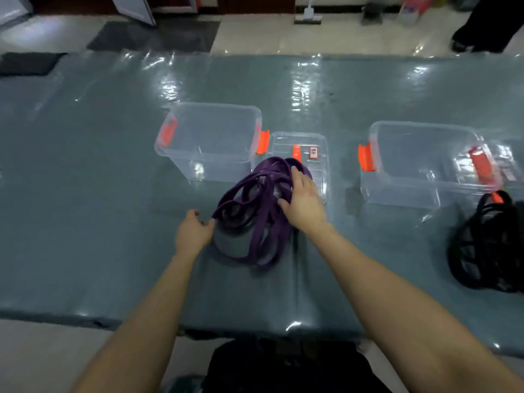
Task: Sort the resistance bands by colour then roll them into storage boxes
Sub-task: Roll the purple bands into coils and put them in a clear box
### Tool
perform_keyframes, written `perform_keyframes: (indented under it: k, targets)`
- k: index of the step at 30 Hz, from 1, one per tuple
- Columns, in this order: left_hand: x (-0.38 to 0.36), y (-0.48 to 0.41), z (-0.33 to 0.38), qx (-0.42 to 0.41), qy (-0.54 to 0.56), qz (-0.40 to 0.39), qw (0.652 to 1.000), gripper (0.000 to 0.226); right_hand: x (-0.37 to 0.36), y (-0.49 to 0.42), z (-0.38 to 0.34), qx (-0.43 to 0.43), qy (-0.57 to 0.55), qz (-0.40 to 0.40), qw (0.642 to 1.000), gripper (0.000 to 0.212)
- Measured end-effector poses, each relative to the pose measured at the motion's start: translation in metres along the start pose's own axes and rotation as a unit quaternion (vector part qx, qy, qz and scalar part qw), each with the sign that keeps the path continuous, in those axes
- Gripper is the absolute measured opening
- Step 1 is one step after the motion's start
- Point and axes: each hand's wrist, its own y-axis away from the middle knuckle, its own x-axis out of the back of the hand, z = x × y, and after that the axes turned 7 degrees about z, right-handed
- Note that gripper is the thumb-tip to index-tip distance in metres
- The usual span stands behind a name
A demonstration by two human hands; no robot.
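Note:
A tangle of purple resistance bands (pixel 256 222) lies in the middle of the grey-green mat (pixel 113 222). My right hand (pixel 302 201) rests flat on top of the pile, fingers spread. My left hand (pixel 192 232) pinches a loop at the pile's left edge. A heap of black bands (pixel 487 245) sits at the right edge of the mat. Two clear storage boxes with orange latches stand behind: the left box (pixel 211 137) and the right box (pixel 422 160), both with nothing inside.
A clear lid (pixel 300 148) with an orange handle and a red label lies flat between the boxes, partly under the purple pile. Another lid (pixel 507 163) lies behind the right box. A person's dark legs (pixel 482 24) stand on the floor at far right.

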Motion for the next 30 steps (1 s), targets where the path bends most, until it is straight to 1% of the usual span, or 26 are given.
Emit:
perform_keyframes:
  k: [1,2,3,4,6,8,9,10,11,13,16,19,21,22,25,28,30]
  targets:
    - [-0.004,-0.004,0.000,0.006,0.004,-0.029,1.000,0.062,-0.005,-0.004,0.000,-0.035,-0.013,-0.018,0.999,0.098]
    - [-0.008,-0.006,-0.001,0.001,0.000,-0.060,0.998,0.054,-0.009,-0.008,0.000,-0.063,-0.025,-0.022,0.997,0.099]
    - [-0.012,-0.006,-0.003,-0.010,-0.003,-0.086,0.996,0.039,-0.013,-0.010,0.002,-0.083,-0.032,-0.015,0.996,0.095]
    - [-0.013,-0.003,-0.005,-0.018,-0.003,-0.105,0.994,0.028,-0.015,-0.010,0.003,-0.091,-0.032,0.001,0.995,0.085]
    - [-0.016,-0.004,-0.014,-0.012,0.039,-0.117,0.992,0.032,-0.017,-0.009,0.005,-0.086,-0.008,0.035,0.996,0.057]
    - [-0.007,-0.004,-0.020,0.026,0.135,-0.116,0.984,0.040,-0.014,-0.005,0.005,-0.075,0.010,0.036,0.996,0.028]
    - [0.001,-0.004,-0.022,0.042,0.190,-0.111,0.975,0.043,-0.012,-0.002,0.005,-0.076,0.004,0.033,0.997,0.020]
    - [0.011,-0.002,-0.021,0.051,0.236,-0.111,0.964,0.041,-0.011,0.002,0.004,-0.078,-0.008,0.032,0.996,0.017]
    - [0.022,-0.002,-0.020,0.049,0.269,-0.110,0.956,0.038,-0.010,0.006,0.003,-0.080,-0.022,0.039,0.996,0.018]
    - [0.048,-0.003,-0.015,0.015,0.293,-0.087,0.952,0.034,-0.007,0.013,-0.003,-0.086,-0.061,0.054,0.993,0.019]
    - [0.088,-0.005,-0.011,-0.024,0.318,-0.008,0.948,0.024,0.000,0.015,-0.016,-0.092,-0.128,0.068,0.985,0.011]
    - [0.113,-0.010,-0.013,-0.037,0.344,0.049,0.937,0.022,0.013,0.011,-0.032,-0.108,-0.193,0.080,0.972,0.014]
    - [0.119,-0.006,-0.014,-0.040,0.349,0.068,0.934,0.022,0.020,0.013,-0.038,-0.104,-0.207,0.066,0.971,0.015]
    - [0.121,-0.002,-0.015,-0.035,0.352,0.076,0.932,0.023,0.021,0.016,-0.042,-0.096,-0.214,0.045,0.971,0.016]
    - [0.119,0.004,-0.025,-0.007,0.343,0.056,0.938,0.023,0.017,0.028,-0.050,-0.081,-0.215,0.005,0.973,0.025]
    - [0.122,0.014,-0.041,0.017,0.314,0.023,0.949,0.023,0.002,0.037,-0.060,-0.065,-0.206,-0.052,0.975,0.024]
    - [0.131,0.020,-0.050,0.034,0.311,0.023,0.950,0.019,-0.011,0.044,-0.070,-0.042,-0.186,-0.085,0.978,0.031]
